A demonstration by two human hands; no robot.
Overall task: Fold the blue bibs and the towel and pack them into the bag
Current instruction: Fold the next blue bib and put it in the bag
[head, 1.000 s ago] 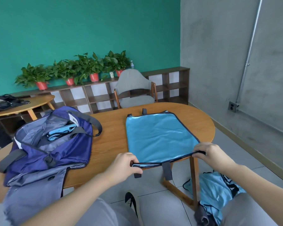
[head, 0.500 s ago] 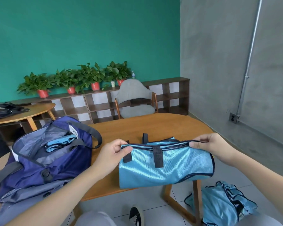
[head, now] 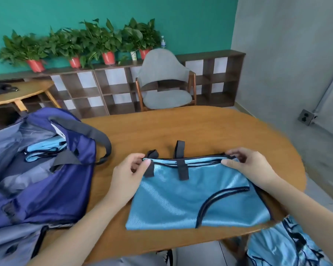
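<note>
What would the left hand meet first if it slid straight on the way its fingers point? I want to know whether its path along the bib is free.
The left hand points right along the folded blue bib. It would probably meet the dark strap tab first, well before the right hand.

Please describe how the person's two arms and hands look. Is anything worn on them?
Both forearms are bare to the frame's lower edge; no sleeves show. The left hand and right hand wear no gloves. I see no rings, watch or wristbands.
</note>
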